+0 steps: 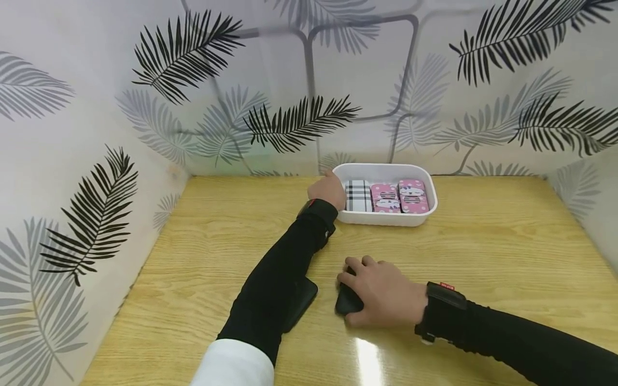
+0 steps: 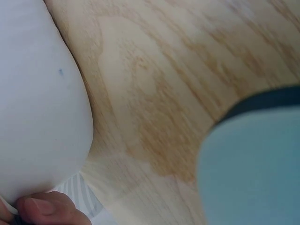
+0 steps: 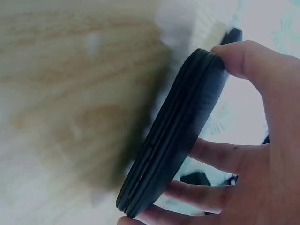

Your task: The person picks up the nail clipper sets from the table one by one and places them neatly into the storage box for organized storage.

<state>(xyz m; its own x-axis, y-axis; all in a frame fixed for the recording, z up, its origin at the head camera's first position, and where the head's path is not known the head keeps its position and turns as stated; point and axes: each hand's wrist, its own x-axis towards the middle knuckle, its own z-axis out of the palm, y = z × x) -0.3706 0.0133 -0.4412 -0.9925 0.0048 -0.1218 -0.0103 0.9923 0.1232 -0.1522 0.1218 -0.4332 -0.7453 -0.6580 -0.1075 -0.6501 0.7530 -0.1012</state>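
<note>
My left hand (image 1: 328,190) grips the left end of a white plastic bin (image 1: 386,219) at the back of the table. In the left wrist view its fingertips (image 2: 44,206) curl at the edge of the bin's white wall (image 2: 42,103). A plaid tin (image 1: 358,196) and two pink cat-patterned tins (image 1: 385,199) stand inside the bin. Nearer the front, my right hand (image 1: 386,295) holds a flat black case (image 1: 348,300). The right wrist view shows this black case (image 3: 173,136) tilted on edge, a seam along its side, between thumb and fingers.
A second flat black object (image 1: 305,300) lies on the wooden table (image 1: 217,214), partly hidden under my left forearm. Feather-patterned walls (image 1: 270,80) rise behind and on both sides. A pale-blue rounded surface (image 2: 253,168) with a dark edge fills the left wrist view's lower right.
</note>
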